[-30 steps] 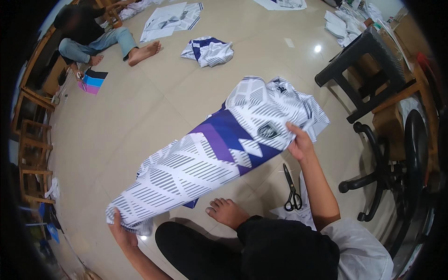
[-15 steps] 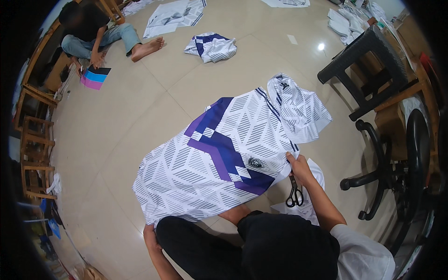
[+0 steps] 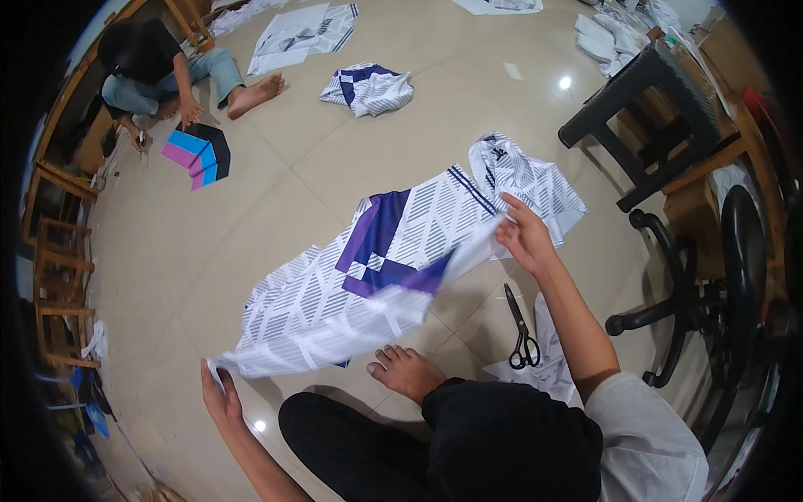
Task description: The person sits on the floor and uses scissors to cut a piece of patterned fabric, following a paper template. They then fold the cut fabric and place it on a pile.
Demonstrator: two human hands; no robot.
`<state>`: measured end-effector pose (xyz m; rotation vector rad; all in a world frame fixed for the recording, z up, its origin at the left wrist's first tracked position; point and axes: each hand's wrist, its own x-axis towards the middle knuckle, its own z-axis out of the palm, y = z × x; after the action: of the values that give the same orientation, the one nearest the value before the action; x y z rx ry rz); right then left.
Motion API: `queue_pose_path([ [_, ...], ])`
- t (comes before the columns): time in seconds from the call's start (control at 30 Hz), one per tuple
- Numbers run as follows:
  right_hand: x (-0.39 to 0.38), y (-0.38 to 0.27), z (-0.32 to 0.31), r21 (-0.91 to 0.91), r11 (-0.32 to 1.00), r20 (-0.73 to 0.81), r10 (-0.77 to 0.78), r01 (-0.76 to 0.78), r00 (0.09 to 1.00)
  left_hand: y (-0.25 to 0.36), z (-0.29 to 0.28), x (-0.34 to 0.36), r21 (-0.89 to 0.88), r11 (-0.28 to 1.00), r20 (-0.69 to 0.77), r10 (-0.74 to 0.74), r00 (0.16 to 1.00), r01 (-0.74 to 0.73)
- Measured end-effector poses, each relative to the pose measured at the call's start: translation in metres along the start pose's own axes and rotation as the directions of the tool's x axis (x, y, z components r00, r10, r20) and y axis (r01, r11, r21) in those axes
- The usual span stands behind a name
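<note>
A white jersey with grey hatching and purple-blue blocks lies on the floor before me, its near edge lifted and folded back over the far part. My left hand grips the lifted cloth at its left corner. At the other end, my right hand pinches the same edge between thumb and fingers. The raised part between the hands is blurred by motion and shows its paler reverse side. Beyond my right hand lies a crumpled patterned part. Black-handled scissors rest on the floor by my right forearm.
White cloth scraps lie beneath the scissors. A dark stool and a wheeled chair stand at right. Farther off are a bundled jersey and flat printed pieces. At far left a person sits with coloured cloth.
Both hands have raised the jersey's near edge and swung it away from me, covering the crest. My right hand moved farther off, my left hand outward left. The scissors are now fully visible.
</note>
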<state>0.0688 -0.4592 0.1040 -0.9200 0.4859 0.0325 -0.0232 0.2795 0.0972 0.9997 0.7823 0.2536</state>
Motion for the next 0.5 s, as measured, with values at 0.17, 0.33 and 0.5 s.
queue_pose_path([
  [0.17,0.082,0.01,0.024,-0.368,0.929,-0.062,0.008,-0.031,0.998,-0.021,0.051,0.049,0.225,0.96,0.156,0.131,0.979,-0.165],
  [0.33,0.076,0.046,-0.01,-0.99,0.047,0.098,-0.458,0.134,0.884,-0.076,0.049,0.054,0.917,0.391,0.019,0.155,0.988,-0.079],
  [0.5,0.021,0.067,0.003,-0.991,-0.123,0.01,-0.478,-0.055,0.879,-0.104,0.019,0.033,0.982,-0.127,0.184,0.443,0.877,-0.142],
])
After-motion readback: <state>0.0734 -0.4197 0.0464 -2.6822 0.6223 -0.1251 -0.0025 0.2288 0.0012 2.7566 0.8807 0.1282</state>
